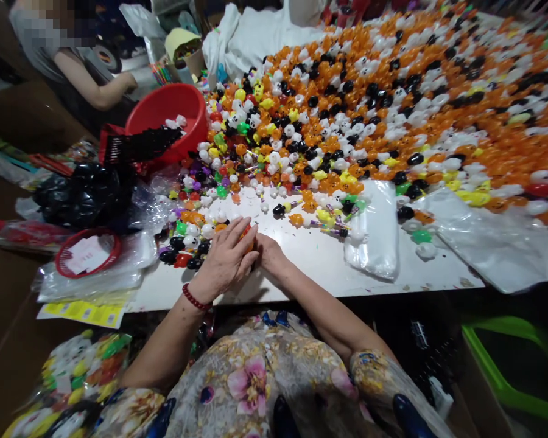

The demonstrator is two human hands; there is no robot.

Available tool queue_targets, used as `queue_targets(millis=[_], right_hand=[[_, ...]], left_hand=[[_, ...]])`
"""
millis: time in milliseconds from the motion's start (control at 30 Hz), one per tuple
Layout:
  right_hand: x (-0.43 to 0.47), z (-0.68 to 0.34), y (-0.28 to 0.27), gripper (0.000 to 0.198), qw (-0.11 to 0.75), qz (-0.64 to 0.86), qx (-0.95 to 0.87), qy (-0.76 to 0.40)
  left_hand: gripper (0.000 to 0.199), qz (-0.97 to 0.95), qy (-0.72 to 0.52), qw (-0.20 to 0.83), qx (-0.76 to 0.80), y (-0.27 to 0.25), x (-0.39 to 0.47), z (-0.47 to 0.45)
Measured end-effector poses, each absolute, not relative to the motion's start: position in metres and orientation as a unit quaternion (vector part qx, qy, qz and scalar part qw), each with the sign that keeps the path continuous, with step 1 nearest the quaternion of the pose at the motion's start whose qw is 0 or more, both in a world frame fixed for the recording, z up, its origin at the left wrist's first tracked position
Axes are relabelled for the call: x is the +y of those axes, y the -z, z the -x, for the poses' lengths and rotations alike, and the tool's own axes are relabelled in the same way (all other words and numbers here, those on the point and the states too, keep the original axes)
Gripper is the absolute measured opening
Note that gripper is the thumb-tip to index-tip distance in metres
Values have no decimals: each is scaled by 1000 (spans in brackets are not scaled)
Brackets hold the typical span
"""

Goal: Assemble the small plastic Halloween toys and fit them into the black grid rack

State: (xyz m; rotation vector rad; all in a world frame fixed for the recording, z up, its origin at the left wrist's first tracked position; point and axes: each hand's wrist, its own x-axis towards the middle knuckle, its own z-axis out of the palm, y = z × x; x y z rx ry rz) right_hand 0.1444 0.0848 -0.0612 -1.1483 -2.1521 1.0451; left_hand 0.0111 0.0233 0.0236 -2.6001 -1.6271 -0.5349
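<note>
My left hand point(228, 255), with a red bead bracelet point(195, 297) at its wrist, is closed with bent fingers over an orange-red plastic piece point(247, 231), mostly covered. Against it, from the right, comes my right hand point(270, 254), its fingers curled in and largely hidden behind the left. What the right hand grips does not show. Just left of the hands lies a small heap of plastic figures point(192, 243) in black, white, orange, red and green. Several slim striped sticks with figure tops point(326, 228) rest to the right on the white table point(301, 267).
A huge pile of orange, white and black figures point(369, 115) spreads across the back and right. Clear plastic bags point(372, 237) lie at right. Leftward are a red tub point(182, 103), a black bag point(84, 198) and a red basket point(87, 252). Another person point(80, 67) is at upper left.
</note>
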Motion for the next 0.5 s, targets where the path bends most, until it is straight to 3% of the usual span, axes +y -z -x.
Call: queue_targets(millis=[100, 233, 333, 500], right_hand=[[85, -166, 65, 25, 257, 444, -780, -358], [100, -223, 68, 32, 299, 547, -760, -184], [118, -260, 68, 31, 237, 613, -751, -66], [131, -269, 65, 25, 163, 614, -772, -18]], left_hand=[[48, 841, 120, 4, -527, -24, 31, -15], [43, 845, 125, -3, -520, -21, 34, -15], [39, 842, 160, -14, -514, -20, 35, -14], [29, 829, 205, -59, -517, -22, 35, -12]])
